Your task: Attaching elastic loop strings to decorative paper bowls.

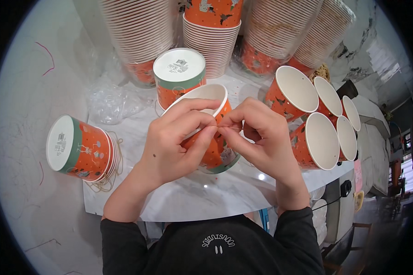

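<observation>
In front of me an orange paper bucket (pixel 213 153) with a green base band stands tilted, its white mouth toward the back left. My left hand (pixel 176 140) lies over its near side, thumb and index finger closed in a pinch. Close beside it, my right hand (pixel 261 137) pinches too. Between the fingertips runs a thin pale cord (pixel 231 127), partly hidden by the fingers. Just behind the bucket, another one (pixel 180 68) sits upside down, its white bottom up. On the left lies a short nested stack of buckets (pixel 94 149) with loops of tan cord (pixel 110 181) around its rims.
Several orange buckets (pixel 323 140) lie at the right, mouths toward me. Tall nested bucket stacks (pixel 140 30), some in clear plastic, line the back. Crumpled clear plastic (pixel 112 101) lies at the back left. The marbled white table (pixel 179 201) ends near my body.
</observation>
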Tool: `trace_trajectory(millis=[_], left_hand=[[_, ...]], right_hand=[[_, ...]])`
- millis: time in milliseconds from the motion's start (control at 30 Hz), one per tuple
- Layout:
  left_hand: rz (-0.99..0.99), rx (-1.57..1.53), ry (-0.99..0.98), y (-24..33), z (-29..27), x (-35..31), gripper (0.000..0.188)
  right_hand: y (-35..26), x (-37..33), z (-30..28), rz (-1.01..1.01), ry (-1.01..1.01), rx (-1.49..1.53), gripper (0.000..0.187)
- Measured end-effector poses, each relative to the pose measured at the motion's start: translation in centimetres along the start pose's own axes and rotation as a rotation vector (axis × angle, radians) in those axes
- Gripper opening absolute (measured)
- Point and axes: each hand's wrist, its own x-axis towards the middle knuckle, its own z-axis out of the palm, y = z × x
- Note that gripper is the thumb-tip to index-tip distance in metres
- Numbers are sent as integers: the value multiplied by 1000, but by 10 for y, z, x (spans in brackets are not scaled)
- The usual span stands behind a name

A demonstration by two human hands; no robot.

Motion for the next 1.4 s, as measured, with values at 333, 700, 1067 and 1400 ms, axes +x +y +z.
trace_trajectory(millis=[333,700,1067,1400], left_hand=[[-51,-11,-17,0,-2,-1,6],[-687,-664,-313,-7,-18,2,68],[-737,-860,-389,-7,-17,5,72],[-710,-865,-413,-5,-16,4,70]], right_hand=[[-1,3,-1,-133,4,-140,17],[14,3,-9,-14,119,-103,12],[17,5,-1,-67,84,-102,12],[14,2,1,-118,89,-226,12]])
